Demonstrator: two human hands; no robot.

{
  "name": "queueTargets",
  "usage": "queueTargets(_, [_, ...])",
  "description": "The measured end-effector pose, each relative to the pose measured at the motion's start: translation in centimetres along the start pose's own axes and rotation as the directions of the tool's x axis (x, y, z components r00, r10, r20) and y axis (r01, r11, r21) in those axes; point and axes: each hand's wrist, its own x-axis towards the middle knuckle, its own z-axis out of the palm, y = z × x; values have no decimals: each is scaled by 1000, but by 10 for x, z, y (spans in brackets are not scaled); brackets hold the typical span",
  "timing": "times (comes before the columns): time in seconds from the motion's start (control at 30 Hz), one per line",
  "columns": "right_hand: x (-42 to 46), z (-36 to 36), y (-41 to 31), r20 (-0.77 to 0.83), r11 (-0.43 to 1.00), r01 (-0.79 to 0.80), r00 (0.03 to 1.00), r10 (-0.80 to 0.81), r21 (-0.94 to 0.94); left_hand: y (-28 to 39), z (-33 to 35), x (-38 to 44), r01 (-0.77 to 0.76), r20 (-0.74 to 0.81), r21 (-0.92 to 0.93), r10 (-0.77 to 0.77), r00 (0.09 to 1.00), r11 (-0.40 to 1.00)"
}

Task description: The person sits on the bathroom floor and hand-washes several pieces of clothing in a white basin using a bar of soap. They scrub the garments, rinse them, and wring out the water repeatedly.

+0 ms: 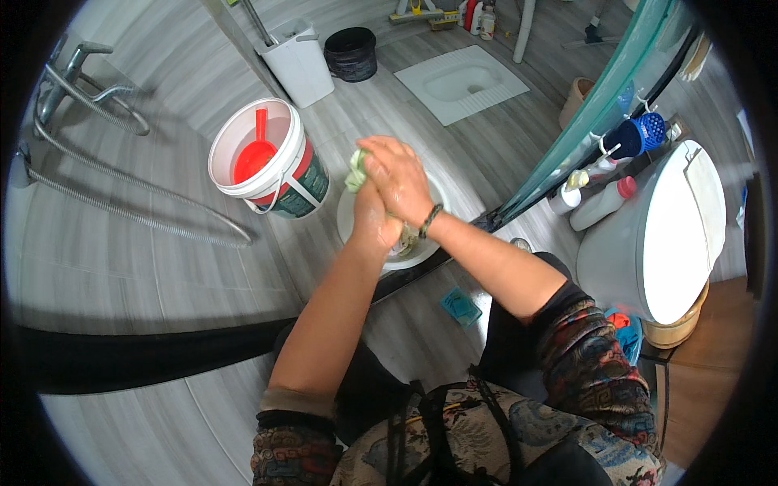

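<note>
My left hand (372, 215) and my right hand (402, 179) are pressed together, with a wet pale-green cloth (355, 173) squeezed between them. A crumpled end of the cloth sticks out on the left of my fingers. Both hands are above a white round basin (345, 220) on the floor, and its middle is hidden by them. Below my left wrist, some fabric (406, 243) shows inside the basin. My right wrist wears a dark braided bracelet (431, 220).
Left of the basin stands a white bucket (285, 161) with a red dipper (255, 159). A black floor sill (419, 267) and a glass partition (583, 121) run beside it. A blue soap box (461, 307) lies near my feet. Farther off is a squat toilet (462, 84).
</note>
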Motion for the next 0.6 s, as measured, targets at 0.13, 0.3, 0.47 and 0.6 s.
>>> queueTargets(0.13, [19, -7, 35, 242, 760, -455, 890, 385, 464, -12, 11, -9, -105, -69, 167, 118, 991, 980])
queueTargets(0.3, [-11, 0, 2, 69, 985, 159, 986, -155, -69, 21, -7, 10, -197, -116, 213, 225, 967, 957])
queueTargets(0.47, [-20, -2, -30, 163, 988, 122, 981, -105, -100, 30, -21, 10, -168, 25, 91, 166, 986, 982])
queueTargets(0.6, [12, -18, 14, 85, 996, 41, 996, -34, -78, -1, 33, -8, -188, -118, 351, 243, 963, 917])
